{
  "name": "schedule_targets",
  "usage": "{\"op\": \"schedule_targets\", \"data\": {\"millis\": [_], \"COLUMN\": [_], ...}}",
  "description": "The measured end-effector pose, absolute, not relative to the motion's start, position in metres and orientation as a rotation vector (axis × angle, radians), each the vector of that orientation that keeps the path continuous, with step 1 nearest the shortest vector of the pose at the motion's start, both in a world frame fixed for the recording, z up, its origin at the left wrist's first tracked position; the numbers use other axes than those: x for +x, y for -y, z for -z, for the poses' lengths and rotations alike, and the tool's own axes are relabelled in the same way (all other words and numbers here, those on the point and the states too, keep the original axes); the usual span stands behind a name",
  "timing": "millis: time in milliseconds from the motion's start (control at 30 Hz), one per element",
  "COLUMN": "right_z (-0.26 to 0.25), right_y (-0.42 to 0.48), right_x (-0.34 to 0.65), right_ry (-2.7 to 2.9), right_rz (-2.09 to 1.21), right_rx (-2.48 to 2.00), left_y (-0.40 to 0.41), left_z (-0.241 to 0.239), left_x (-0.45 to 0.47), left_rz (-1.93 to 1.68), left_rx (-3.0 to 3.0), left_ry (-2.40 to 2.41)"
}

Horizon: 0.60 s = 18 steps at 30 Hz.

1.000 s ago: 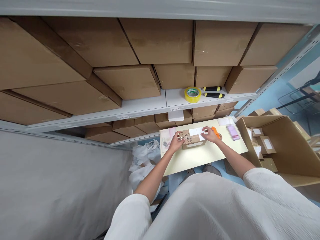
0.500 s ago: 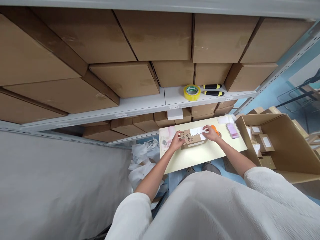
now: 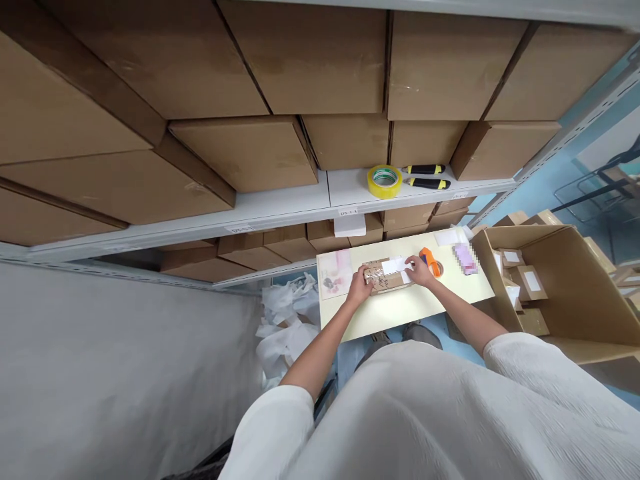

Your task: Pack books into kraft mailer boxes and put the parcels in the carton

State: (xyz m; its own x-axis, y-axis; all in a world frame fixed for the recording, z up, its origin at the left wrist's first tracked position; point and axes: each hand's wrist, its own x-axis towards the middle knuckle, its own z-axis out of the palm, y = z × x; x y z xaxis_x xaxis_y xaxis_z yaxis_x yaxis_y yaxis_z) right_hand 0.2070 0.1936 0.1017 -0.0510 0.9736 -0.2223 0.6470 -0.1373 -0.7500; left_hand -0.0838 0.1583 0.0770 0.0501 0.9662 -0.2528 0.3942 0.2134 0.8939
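A small brown cardboard box (image 3: 387, 283) with dark handwriting lies on the pale yellow table (image 3: 370, 320). On its top is a white paper label (image 3: 391, 266). My left hand (image 3: 359, 287) grips the box's left end, thumb on the near side. At the right end of the label my right hand (image 3: 420, 271) is closed in a pinch on the label's edge. Just right of that hand rests an orange tape dispenser (image 3: 430, 262). A stained pinkish sheet (image 3: 335, 273) lies left of the box.
A yellow tape roll (image 3: 384, 182) and two black-and-yellow utility knives (image 3: 427, 183) lie on the shelf (image 3: 285, 201) among large cartons (image 3: 310, 60). To the right, an open carton (image 3: 590, 287) holds several small boxes. Crumpled white material (image 3: 283, 340) lies left of the table.
The box has turned slightly, and my left hand has closed further around its left end. My right hand has shifted slightly right and down, showing more of the orange dispenser.
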Motion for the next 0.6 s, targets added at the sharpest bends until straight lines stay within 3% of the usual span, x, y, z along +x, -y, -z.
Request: {"op": "schedule_targets", "data": {"millis": [300, 600], "right_z": [-0.102, -0.087], "right_y": [-0.196, -0.184], "right_x": [0.224, 0.283], "right_ry": [1.778, 1.647], "right_rz": [-0.974, -0.915], "right_rx": [-1.819, -2.463], "left_y": [-0.158, -0.158], "left_z": [-0.081, -0.075], "left_x": [-0.088, -0.093], "left_rz": [-0.572, -0.633], "left_rx": [2.029, 2.100], "left_ry": [-1.513, -1.410]}}
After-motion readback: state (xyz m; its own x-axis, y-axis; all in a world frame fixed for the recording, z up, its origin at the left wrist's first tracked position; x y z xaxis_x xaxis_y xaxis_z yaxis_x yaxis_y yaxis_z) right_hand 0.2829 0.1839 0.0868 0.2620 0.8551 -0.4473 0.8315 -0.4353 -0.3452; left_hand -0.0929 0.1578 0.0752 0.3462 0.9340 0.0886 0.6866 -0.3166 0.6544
